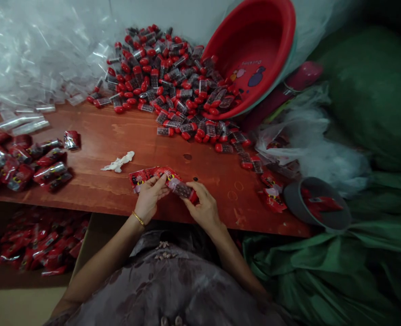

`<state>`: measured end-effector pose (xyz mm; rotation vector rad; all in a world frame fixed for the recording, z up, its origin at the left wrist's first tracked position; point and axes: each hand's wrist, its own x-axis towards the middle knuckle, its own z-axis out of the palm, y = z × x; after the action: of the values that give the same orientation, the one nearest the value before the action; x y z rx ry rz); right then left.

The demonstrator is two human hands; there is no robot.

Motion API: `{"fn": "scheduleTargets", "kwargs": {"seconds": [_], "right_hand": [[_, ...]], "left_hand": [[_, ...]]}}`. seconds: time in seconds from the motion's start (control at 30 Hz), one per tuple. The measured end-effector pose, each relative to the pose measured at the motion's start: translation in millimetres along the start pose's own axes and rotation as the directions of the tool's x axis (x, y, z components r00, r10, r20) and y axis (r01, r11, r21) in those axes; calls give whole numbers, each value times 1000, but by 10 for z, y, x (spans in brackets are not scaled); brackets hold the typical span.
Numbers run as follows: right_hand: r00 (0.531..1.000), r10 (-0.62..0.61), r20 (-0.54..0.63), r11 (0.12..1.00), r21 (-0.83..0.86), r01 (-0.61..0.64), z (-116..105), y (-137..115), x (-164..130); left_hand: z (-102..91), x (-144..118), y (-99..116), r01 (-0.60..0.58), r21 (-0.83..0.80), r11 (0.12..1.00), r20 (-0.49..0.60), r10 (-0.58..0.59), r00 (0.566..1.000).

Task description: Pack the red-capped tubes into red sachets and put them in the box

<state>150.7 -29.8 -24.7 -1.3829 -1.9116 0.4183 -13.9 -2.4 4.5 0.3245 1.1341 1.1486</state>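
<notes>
My left hand (149, 195) pinches a red printed plastic sleeve (171, 175) over the front of the wooden table. More red printed film (139, 177) shows just left of its fingers. My right hand (204, 207) grips a small clear bottle (182, 190) with dark contents and a red cap. The bottle's far end meets the sleeve's mouth; how far it sits inside I cannot tell. A crumpled white scrap (119, 162) lies beyond my left hand.
Red-capped bottles (159, 72) heap at the back, spilling from a tipped red basin (254, 50). Clear plastic sleeves (44, 59) pile back left. Wrapped bottles (20, 163) lie left, with more in a box (44, 244) below. A grey bowl (293, 199) stands right, beside green cloth (322, 267).
</notes>
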Motion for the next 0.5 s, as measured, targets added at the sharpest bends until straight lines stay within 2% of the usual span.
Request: {"fn": "scheduleTargets", "kwargs": {"seconds": [0.2, 0.37, 0.43, 0.5], "right_hand": [[999, 12, -49, 1000, -18, -13, 21, 1, 5], [998, -59, -29, 997, 56, 61, 32, 3, -52], [998, -12, -53, 998, 57, 15, 7, 44, -67], [993, 94, -71, 996, 15, -93, -26, 115, -55]], "left_hand": [[-17, 23, -34, -211, 110, 971, 62, 205, 977], [-39, 29, -22, -286, 109, 952, 94, 276, 956], [-71, 34, 26, -346, 181, 921, 127, 327, 936], [-112, 43, 96, -381, 264, 886, 196, 338, 921]]}}
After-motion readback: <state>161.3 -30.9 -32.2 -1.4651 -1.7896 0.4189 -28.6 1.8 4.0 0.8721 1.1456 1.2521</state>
